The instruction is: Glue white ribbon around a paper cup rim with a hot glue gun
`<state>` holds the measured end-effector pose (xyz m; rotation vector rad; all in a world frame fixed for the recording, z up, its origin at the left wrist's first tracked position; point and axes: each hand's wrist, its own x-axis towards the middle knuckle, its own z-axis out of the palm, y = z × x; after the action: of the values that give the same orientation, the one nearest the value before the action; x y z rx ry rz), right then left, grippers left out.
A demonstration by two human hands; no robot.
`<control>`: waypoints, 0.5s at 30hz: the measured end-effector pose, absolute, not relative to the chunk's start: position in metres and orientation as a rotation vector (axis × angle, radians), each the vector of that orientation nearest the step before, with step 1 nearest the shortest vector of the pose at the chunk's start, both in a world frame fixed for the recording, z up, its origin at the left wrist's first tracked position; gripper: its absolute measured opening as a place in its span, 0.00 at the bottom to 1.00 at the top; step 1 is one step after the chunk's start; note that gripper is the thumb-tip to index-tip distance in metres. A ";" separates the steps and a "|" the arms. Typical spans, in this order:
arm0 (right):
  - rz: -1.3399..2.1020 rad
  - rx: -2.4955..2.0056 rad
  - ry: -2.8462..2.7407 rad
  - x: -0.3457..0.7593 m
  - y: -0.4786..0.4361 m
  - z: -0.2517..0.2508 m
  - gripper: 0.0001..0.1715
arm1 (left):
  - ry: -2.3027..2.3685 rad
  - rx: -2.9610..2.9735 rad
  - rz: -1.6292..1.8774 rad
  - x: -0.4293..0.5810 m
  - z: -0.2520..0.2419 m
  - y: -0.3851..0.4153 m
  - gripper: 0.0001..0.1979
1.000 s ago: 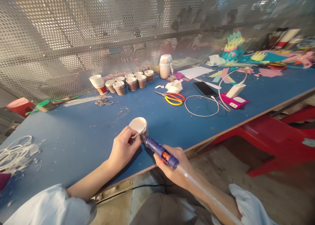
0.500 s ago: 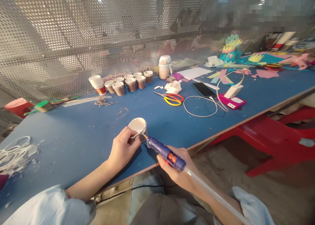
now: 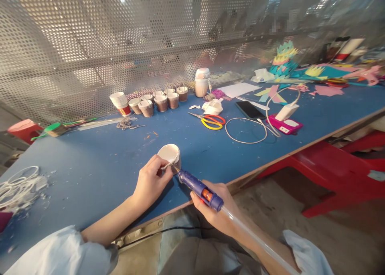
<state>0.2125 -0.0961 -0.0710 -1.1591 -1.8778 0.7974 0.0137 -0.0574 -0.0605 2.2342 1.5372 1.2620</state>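
Note:
My left hand [image 3: 150, 182] pinches a short bit of white string against the side of a small paper cup [image 3: 169, 154] that stands upside down on the blue table [image 3: 90, 166], near its front edge. My right hand [image 3: 215, 211] is closed round a blue glue gun [image 3: 198, 189] with a clear glue stick sticking out behind. The gun's tip touches the cup's side where the string meets it.
At the back stand several brown-wrapped cups [image 3: 161, 100], a stack of paper cups [image 3: 119, 102] and a white bottle [image 3: 201, 81]. Scissors [image 3: 210, 120], a white cable [image 3: 246, 130], a phone [image 3: 250, 110] and a pink charger [image 3: 285, 122] lie to the right. Coiled white rope [image 3: 18, 187] lies at far left.
The glue gun drew back slightly from the cup, then came in again until its tip touches the cup's side. My left hand and the cup have stayed put.

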 end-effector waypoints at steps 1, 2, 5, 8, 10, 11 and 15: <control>0.794 -1.158 -1.874 0.213 -0.096 -0.071 0.14 | 1.540 2.239 1.262 0.014 -0.060 -0.057 0.07; 0.792 -1.164 -1.870 0.213 -0.096 -0.070 0.14 | 1.542 2.247 1.262 0.014 -0.060 -0.057 0.07; 0.803 -1.165 -1.874 0.211 -0.095 -0.069 0.14 | 1.542 2.262 1.275 0.014 -0.060 -0.057 0.07; 0.808 -1.164 -1.880 0.208 -0.093 -0.069 0.15 | 1.533 2.261 1.286 0.014 -0.061 -0.056 0.07; 0.807 -1.179 -1.877 0.206 -0.092 -0.070 0.15 | 1.534 2.261 1.284 0.014 -0.062 -0.056 0.06; 0.808 -1.184 -1.875 0.206 -0.091 -0.070 0.15 | 1.533 2.261 1.282 0.014 -0.062 -0.056 0.06; 0.828 -1.195 -1.873 0.206 -0.091 -0.070 0.15 | 1.533 2.262 1.276 0.014 -0.061 -0.056 0.06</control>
<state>0.2057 -0.0911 -0.0700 -1.1951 -1.8731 0.8277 0.0136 -0.0563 -0.0611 2.2619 1.5328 1.2761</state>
